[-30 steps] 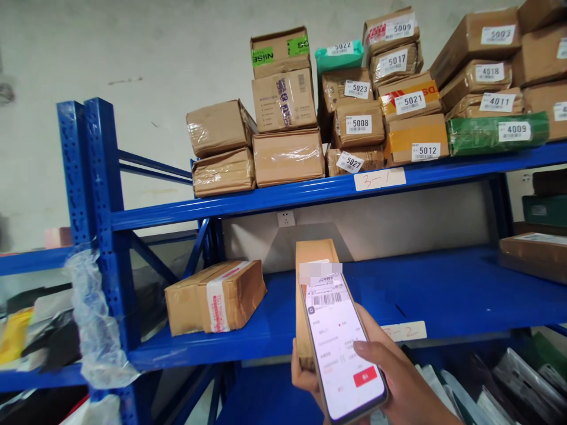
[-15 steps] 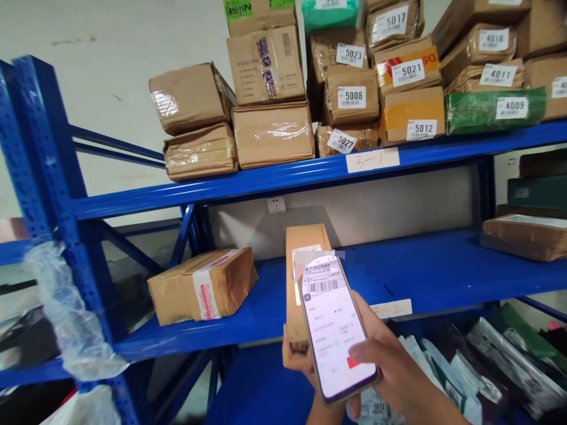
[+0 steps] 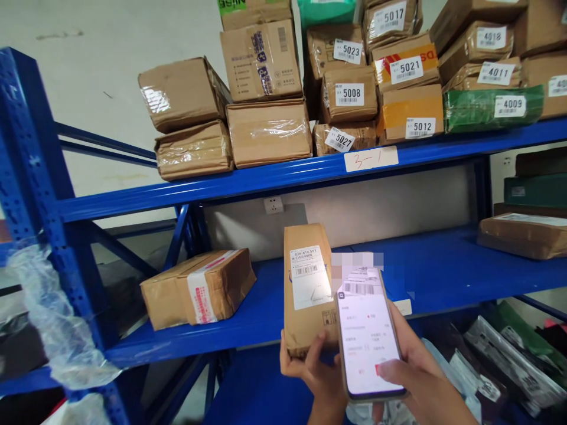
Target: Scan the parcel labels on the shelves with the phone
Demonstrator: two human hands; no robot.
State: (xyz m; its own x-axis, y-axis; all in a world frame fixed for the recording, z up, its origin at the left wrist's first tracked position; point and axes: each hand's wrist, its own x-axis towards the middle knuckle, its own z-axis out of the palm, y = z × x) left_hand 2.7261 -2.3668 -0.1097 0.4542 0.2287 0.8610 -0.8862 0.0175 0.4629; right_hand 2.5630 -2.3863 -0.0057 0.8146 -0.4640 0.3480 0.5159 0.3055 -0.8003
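Note:
My left hand (image 3: 316, 375) is closed around the lower end of a brown cardboard box (image 3: 305, 330), which stands tilted in front of the middle shelf. A white shipping label (image 3: 305, 283) with a barcode shows on its face. My right hand (image 3: 416, 366) grips a smartphone (image 3: 372, 348), its thumb over a red button low on the lit screen. On that screen a barcode and lines of text appear, partly blurred. The phone sits just right of the box and covers its lower right edge.
Another taped box (image 3: 199, 289) lies left on the blue middle shelf (image 3: 425, 260). Numbered parcels, such as a green one (image 3: 469, 109), crowd the upper shelf (image 3: 266, 178). Bagged parcels (image 3: 518, 360) fill the lower right. Plastic wrap (image 3: 57, 330) hangs on the left post.
The phone in my right hand has moved right, away from the front of the box, so the label is uncovered. My left hand still holds the box in about the same place.

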